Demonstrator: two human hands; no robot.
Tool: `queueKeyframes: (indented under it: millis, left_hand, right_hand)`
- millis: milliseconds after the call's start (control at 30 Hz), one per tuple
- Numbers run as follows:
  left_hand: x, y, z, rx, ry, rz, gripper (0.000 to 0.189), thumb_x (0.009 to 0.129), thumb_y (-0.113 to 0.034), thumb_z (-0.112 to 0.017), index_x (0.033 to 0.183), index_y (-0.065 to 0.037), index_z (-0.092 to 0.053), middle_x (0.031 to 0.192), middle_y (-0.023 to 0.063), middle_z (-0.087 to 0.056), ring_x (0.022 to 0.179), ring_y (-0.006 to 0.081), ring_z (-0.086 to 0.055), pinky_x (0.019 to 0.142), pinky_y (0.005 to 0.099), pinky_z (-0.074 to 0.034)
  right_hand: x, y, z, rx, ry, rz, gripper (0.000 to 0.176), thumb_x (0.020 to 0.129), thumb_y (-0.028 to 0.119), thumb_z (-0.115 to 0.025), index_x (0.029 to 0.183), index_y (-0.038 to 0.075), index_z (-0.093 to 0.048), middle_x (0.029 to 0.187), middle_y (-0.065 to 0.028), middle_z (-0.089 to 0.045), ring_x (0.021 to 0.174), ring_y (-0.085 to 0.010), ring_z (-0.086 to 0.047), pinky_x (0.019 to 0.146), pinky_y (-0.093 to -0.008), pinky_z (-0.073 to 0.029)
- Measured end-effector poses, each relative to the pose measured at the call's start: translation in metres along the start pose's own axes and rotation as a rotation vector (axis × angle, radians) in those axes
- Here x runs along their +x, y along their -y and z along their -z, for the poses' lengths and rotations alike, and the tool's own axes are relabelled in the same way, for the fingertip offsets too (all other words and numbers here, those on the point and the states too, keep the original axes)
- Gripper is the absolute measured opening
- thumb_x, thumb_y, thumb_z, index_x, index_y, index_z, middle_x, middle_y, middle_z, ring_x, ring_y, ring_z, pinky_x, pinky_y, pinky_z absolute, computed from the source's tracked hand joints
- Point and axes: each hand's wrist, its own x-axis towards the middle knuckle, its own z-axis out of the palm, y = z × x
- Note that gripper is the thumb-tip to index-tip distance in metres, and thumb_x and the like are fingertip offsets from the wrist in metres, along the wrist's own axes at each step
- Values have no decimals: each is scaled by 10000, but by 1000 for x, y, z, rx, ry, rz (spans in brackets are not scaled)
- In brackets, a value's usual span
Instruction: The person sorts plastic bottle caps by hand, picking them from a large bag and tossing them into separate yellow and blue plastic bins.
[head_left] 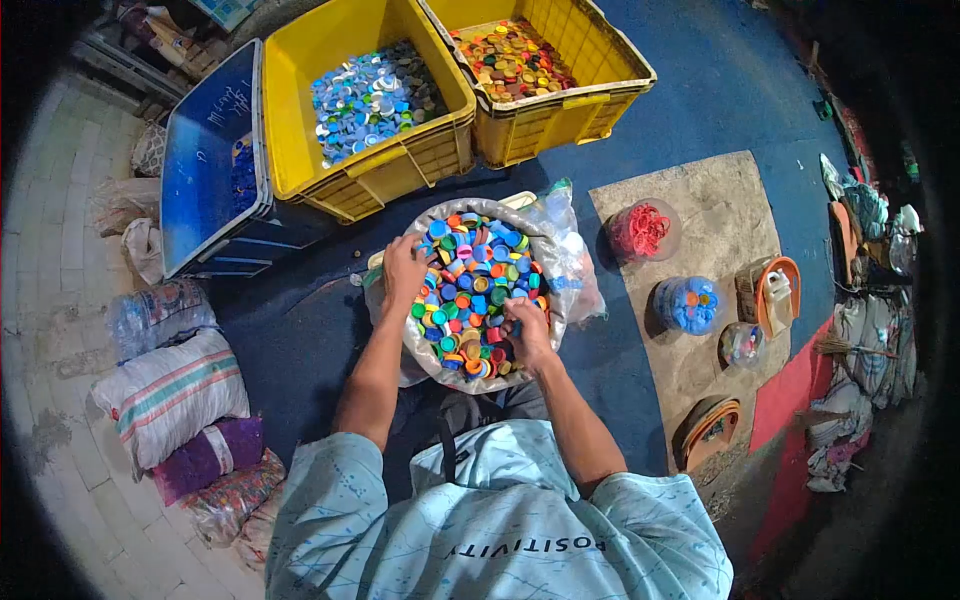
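Note:
A pale, open-mouthed sack [553,262] full of mixed-colour plastic bottle caps [480,285] stands in front of me. My left hand [405,268] lies over the sack's left rim, its fingers bent inward at the caps; what they hold, if anything, is hidden. Toward the right side of the heap is my right hand [528,327], thumb and fingers drawn together among the caps. Whatever sits between those fingertips is too small to make out.
Beyond the sack stand a yellow crate [365,180] of blue and grey caps, another yellow crate [560,120] of red and yellow caps, and a blue crate [205,170]. Stuffed sacks [180,395] line the left. Several containers, including a clear one [690,305], sit on a mat [690,370] at right.

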Motion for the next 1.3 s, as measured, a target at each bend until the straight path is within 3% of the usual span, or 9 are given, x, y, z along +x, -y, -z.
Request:
queueKeyframes:
  millis: [100, 200, 433, 533, 567, 700, 867, 933, 1300]
  left_hand:
    - [-12, -8, 3, -224, -72, 204, 259, 790, -39, -628, 1046, -1, -612, 860, 128, -634, 721, 278, -584, 683, 373, -464]
    - [-25, -12, 9, -1144, 67, 766, 214, 808, -34, -591, 1013, 19, -622, 869, 88, -627, 763, 188, -588, 681, 306, -478]
    - [-71, -25, 21, -1568, 169, 883, 218, 858, -62, -552, 1072, -18, -542, 925, 83, -585, 825, 194, -589, 688, 303, -500]
    - [-87, -30, 25, -1577, 174, 916, 215, 847, -80, -568, 1057, -42, -539, 956, 80, -587, 842, 208, -594, 710, 335, -505]
    - [-92, -34, 26, -1554, 160, 925, 210, 844, -89, -571, 1047, -43, -548, 945, 79, -596, 828, 203, -594, 708, 334, -505]
    - [-104, -44, 39, -1571, 155, 925, 247, 803, -85, -586, 1046, -52, -560, 965, 57, -601, 833, 205, -586, 713, 362, -506]
    - [-112, -51, 44, -1742, 162, 907, 299, 793, -121, -570, 1087, -71, -551, 1020, 69, -584, 854, 239, -577, 717, 421, -504]
    - [-115, -55, 39, -1717, 185, 848, 315, 807, -205, -578, 1100, -90, -556, 981, 58, -607, 851, 225, -590, 715, 385, -492]
    - [-161, -61, 16, -1946, 216, 973, 375, 877, -317, -486, 1123, -37, -526, 1003, 139, -603, 877, 284, -596, 772, 418, -490]
  right_hand:
    - [26, 2, -6, -252, -93, 141, 111, 813, 92, -649, 791, 97, -541, 671, 42, -477, 597, -58, -443, 532, -218, -366]
    - [47, 10, -17, -541, -166, 366, 167, 779, 97, -696, 867, 24, -574, 733, -2, -568, 647, -77, -516, 579, -240, -430]
    - [81, 18, -46, -948, -268, 628, 352, 731, 184, -742, 949, -23, -560, 826, -161, -672, 769, -264, -663, 661, -353, -504]
    - [70, 33, -64, -935, -250, 461, 371, 736, 184, -732, 974, -30, -545, 812, -152, -667, 741, -270, -657, 649, -367, -502]
    - [82, 23, -56, -1065, -300, 556, 354, 752, 152, -702, 1007, -34, -543, 784, -139, -659, 714, -234, -654, 628, -352, -501]
    - [102, 7, -37, -785, -230, 451, 321, 778, 157, -649, 1053, 4, -585, 708, 2, -569, 638, -127, -552, 598, -298, -465]
    - [52, 24, -21, 133, 93, -108, 236, 821, 182, -497, 997, 50, -581, 816, -56, -567, 639, -155, -553, 552, -299, -475]
    - [35, 20, -12, 271, 130, -132, 209, 792, 157, -495, 953, 41, -561, 817, -99, -571, 647, -206, -576, 531, -310, -510]
    - [-31, -26, 14, 218, 7, -212, 217, 807, 166, -517, 961, 18, -557, 884, -111, -594, 820, -252, -604, 710, -339, -555]
